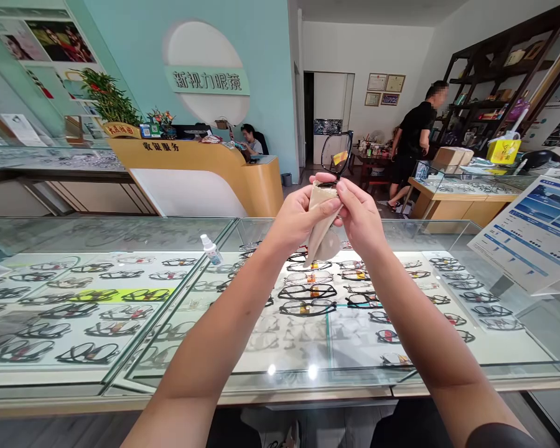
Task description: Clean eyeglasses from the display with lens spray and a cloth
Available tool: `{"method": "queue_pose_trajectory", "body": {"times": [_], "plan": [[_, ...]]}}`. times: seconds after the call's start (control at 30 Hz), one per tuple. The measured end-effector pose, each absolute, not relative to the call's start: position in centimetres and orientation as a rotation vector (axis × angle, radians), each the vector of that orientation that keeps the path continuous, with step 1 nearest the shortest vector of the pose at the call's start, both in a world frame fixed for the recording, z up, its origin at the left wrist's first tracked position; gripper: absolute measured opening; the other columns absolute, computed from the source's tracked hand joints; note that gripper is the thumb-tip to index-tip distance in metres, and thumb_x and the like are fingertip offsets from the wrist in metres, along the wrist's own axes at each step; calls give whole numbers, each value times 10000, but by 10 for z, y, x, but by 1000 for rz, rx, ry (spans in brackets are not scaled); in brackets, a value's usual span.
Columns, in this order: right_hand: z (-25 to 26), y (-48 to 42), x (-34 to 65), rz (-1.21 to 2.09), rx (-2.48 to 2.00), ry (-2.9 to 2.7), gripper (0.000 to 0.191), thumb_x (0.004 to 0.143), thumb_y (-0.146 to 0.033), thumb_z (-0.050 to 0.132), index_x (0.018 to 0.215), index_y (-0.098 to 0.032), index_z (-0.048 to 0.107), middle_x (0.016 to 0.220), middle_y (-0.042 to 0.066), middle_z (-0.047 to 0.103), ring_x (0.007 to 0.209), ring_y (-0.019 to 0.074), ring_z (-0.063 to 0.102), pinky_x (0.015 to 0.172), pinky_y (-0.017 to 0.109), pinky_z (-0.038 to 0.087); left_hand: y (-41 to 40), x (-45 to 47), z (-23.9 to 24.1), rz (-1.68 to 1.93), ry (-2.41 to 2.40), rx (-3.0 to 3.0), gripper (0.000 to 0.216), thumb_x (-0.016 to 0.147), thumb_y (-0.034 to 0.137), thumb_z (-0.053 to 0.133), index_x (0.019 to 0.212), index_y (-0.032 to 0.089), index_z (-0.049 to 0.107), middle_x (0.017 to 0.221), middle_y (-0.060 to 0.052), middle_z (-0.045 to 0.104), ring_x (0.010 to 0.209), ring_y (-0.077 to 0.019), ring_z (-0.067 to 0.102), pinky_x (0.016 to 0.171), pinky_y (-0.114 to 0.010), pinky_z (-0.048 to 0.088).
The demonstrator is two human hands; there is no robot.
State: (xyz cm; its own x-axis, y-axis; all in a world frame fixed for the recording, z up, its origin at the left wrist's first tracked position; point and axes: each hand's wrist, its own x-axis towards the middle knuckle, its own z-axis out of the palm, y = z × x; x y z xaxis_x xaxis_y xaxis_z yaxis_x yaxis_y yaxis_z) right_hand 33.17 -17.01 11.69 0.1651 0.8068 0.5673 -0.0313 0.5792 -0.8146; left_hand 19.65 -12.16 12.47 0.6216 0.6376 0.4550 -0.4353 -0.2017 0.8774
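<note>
A pair of dark-framed eyeglasses (349,149) is held up above the glass counter, turned on end. One lens stands above my fingers and shows an orange patch. A beige cloth (318,231) is folded around the lower part of the glasses, its end hanging down. My left hand (302,210) is closed, pinching the cloth with the thumb across its front. Fingers bent, my right hand (360,211) grips the frame beside the cloth's upper edge. The hands nearly meet, and the lower lens is largely hidden by cloth and fingers.
Below is a glass display counter (289,367) with rows of spectacles inside. A white spray bottle (211,250) stands on the left part, and a printed board (532,233) leans at right. One person (415,137) stands behind; another person (252,142) sits at the reception desk (205,165).
</note>
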Motion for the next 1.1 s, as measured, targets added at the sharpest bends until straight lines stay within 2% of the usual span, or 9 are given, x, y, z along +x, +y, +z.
{"method": "queue_pose_trajectory", "body": {"times": [0.1,0.3,0.5,0.63,0.73,0.8,0.87,0.97,1.1], "plan": [[117,-173,328,662,-777,-1314,516,960,-715,604,1219,-305,780,764,5,580,642,151,501,568,298,481,-127,203,123,1073,214,1457,562,781,548,902,1142,189,662,784,-6,738,595,-115,661,589,-229,532],[117,-175,324,666,-794,-1335,617,944,-775,577,1266,-286,773,715,8,571,633,172,537,608,332,525,-133,207,122,1197,320,1430,552,859,696,761,1075,192,701,679,-2,703,497,-116,613,474,-228,464],[120,-174,334,724,-727,-1236,508,919,-696,682,1142,-261,819,733,13,656,562,132,522,450,267,421,-122,195,125,972,181,1542,538,871,667,769,1021,155,702,851,-65,759,765,-183,732,696,-284,590],[124,-175,337,754,-660,-1181,432,899,-638,731,1050,-246,829,964,43,782,710,152,655,533,254,500,-117,188,126,828,110,1621,492,837,537,864,1083,148,690,999,-81,770,876,-187,739,774,-280,591],[123,-175,333,763,-683,-1148,447,896,-647,721,1053,-242,824,981,40,784,642,121,595,494,239,446,-121,194,123,886,134,1601,547,778,467,927,1147,159,667,991,-66,770,853,-179,750,777,-276,601],[121,-174,328,767,-703,-1131,477,907,-660,701,1093,-238,824,856,20,736,536,89,450,434,239,347,-126,200,120,995,180,1567,537,782,477,921,1128,165,655,906,-43,762,744,-149,733,719,-259,596],[120,-174,323,781,-691,-1131,498,916,-665,692,1131,-236,825,699,-17,611,503,84,347,421,245,301,-130,205,119,1104,213,1536,507,815,517,886,1101,171,650,805,-14,740,625,-116,687,635,-231,568],[120,-177,318,810,-641,-1161,474,920,-642,703,1142,-242,830,611,-47,443,518,98,351,443,245,327,-134,208,120,1195,236,1501,499,869,603,804,1095,183,660,707,8,713,518,-101,634,521,-209,509],[123,-181,319,820,-600,-1209,416,927,-581,717,1121,-235,841,617,-38,459,540,110,371,466,261,360,-133,205,123,1178,249,1481,518,911,690,702,1005,181,682,676,-8,707,525,-134,659,497,-236,509]]}}
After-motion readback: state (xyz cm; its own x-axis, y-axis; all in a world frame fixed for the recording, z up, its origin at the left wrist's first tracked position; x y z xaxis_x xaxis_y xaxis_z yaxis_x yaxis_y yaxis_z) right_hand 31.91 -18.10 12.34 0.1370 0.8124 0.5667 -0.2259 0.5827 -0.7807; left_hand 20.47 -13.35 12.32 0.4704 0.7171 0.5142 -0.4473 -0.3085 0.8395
